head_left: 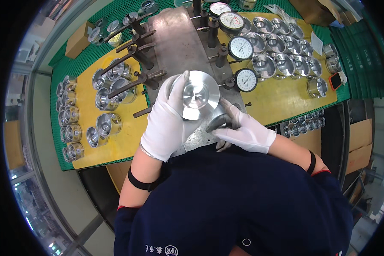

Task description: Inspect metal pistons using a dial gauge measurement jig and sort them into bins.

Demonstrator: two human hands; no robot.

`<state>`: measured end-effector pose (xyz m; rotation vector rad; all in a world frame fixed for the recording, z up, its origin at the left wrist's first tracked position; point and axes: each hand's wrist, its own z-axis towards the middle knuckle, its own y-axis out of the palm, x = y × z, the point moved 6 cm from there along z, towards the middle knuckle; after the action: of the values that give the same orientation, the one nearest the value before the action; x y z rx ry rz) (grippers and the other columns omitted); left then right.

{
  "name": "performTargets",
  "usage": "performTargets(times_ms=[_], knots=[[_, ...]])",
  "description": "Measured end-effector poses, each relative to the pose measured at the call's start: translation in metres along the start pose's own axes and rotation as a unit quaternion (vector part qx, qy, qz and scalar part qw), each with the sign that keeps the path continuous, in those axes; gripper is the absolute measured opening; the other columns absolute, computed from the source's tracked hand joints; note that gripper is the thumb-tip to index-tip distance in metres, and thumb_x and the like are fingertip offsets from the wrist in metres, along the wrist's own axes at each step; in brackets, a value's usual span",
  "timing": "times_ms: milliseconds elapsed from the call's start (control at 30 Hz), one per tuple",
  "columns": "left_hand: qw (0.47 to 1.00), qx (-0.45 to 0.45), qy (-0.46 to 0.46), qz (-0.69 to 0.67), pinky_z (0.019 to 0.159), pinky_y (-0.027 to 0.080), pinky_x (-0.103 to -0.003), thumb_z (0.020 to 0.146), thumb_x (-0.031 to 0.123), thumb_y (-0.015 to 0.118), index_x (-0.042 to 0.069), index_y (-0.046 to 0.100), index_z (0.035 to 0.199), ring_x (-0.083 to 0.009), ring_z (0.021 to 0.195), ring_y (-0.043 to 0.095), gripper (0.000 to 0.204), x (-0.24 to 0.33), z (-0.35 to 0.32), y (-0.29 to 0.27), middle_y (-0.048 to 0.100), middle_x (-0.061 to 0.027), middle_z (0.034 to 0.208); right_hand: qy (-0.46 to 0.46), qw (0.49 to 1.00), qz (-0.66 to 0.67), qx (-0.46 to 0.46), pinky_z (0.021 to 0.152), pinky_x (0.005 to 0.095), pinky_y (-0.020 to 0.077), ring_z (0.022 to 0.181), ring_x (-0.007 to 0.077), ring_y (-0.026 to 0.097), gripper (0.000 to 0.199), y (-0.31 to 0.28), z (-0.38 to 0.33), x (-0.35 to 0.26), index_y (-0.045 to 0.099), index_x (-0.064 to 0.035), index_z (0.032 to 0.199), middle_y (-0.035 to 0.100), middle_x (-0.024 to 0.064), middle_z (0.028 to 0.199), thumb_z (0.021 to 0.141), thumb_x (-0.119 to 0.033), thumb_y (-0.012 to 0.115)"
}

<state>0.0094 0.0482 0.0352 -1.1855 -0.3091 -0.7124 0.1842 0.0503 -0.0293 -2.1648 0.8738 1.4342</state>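
Polished metal piston (199, 94) held over grey fixture plate (181, 47) | left hand (164, 123) grip closed round its side | right hand (243, 130) grip wraps lower skirt | risk: gloves slip, part knocks dial gauges (240, 48) | underside hidden | worktop (281, 100) holds spare pistons (281, 42)

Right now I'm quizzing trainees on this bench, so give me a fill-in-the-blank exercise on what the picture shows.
1. Both hands wear ___ gloves.
2. The left hand grips a shiny round ___ part.
3. The dial gauges stand on the person's ___ side of the grey plate.
4. The trays under the parts are ___.

Missing: white; metal; right; yellow
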Motion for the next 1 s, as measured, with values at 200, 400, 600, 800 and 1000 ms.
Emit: performTargets(times_ms=[200, 400, 600, 800, 1000], knots=[[1.000, 0.002, -0.015, -0.010, 0.095, 0.050, -0.043, 0.066, 0.018, 0.089, 0.008, 0.040, 0.144, -0.0384, 0.117, 0.057, 0.093, -0.009, 0.002, 0.004, 0.049, -0.0207, 0.134, 0.075, 0.989, 0.123, -0.035, 0.074, 0.0289, 0.0537, 0.083, 0.0141, 0.062, 0.092, 0.005, -0.001, -0.013, 0.000, -0.0026, 0.157, 0.063, 0.0181, 0.118, 0.093, -0.019, 0.064], [1.000, 0.011, -0.017, -0.017, 0.096, 0.050, -0.043, 0.067, 0.018, 0.089, 0.006, 0.040, 0.145, -0.0374, 0.118, 0.056, 0.093, -0.009, 0.003, 0.004, 0.049, -0.0200, 0.135, 0.079, 0.987, 0.134, -0.034, 0.089, 0.0304, 0.0502, 0.097, 0.0182, 0.063, 0.094, 0.005, 0.002, -0.009, 0.002, -0.0034, 0.158, 0.062, 0.0196, 0.123, 0.092, -0.023, 0.066], [1.000, 0.017, -0.014, -0.003, 0.097, 0.050, -0.043, 0.067, 0.017, 0.089, 0.005, 0.039, 0.144, -0.0372, 0.119, 0.055, 0.093, -0.008, 0.004, 0.003, 0.049, -0.0200, 0.135, 0.050, 0.997, 0.062, -0.010, 0.092, 0.0305, 0.0487, 0.101, 0.0209, 0.062, 0.094, 0.002, 0.008, -0.004, 0.005, -0.0048, 0.158, 0.065, 0.0180, 0.121, 0.089, -0.026, 0.066], [0.999, 0.023, -0.024, 0.001, 0.098, 0.049, -0.043, 0.066, 0.015, 0.088, 0.005, 0.040, 0.144, -0.0384, 0.120, 0.054, 0.092, -0.007, 0.003, 0.005, 0.049, -0.0204, 0.135, 0.080, 0.996, 0.048, -0.013, 0.073, 0.0301, 0.0584, 0.083, 0.0197, 0.068, 0.090, 0.003, 0.005, -0.012, -0.003, -0.0102, 0.158, 0.059, 0.0160, 0.118, 0.095, -0.011, 0.061], [0.974, 0.020, -0.073, -0.213, 0.099, 0.048, -0.036, 0.074, 0.005, 0.071, -0.001, 0.048, 0.135, -0.0297, 0.119, 0.059, 0.066, -0.003, -0.010, -0.003, 0.056, -0.0238, 0.131, -0.149, 0.987, -0.012, 0.062, 0.101, 0.0320, 0.0435, 0.119, 0.0212, 0.056, 0.087, -0.003, -0.006, -0.022, 0.018, -0.0024, 0.155, 0.060, 0.0182, 0.128, 0.088, -0.028, 0.068]])
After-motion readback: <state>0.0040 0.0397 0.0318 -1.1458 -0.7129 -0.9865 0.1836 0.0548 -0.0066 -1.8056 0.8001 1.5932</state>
